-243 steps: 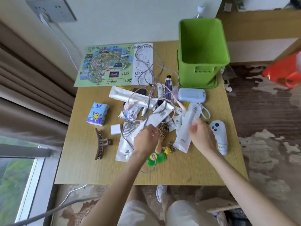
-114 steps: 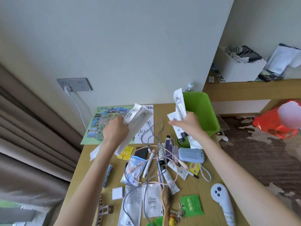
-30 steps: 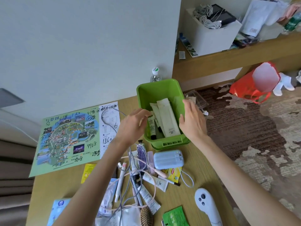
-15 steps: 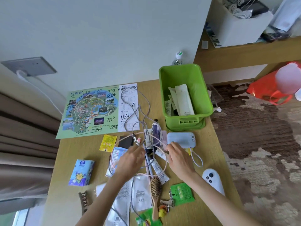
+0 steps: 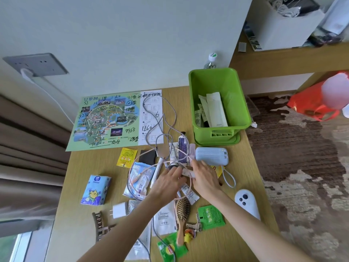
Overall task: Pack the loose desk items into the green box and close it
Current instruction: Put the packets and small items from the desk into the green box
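right hand curls fingers on a small white tube; left hand flat beside it, fingers straight. light blue power bank just beyond. open green plastic box at far-right corner of wooden desk, white sachets inside

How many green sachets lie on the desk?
2: one green sachet lies right of the hairbrush, the other at the near edge beside the brush's handle. More may be hidden under other items.
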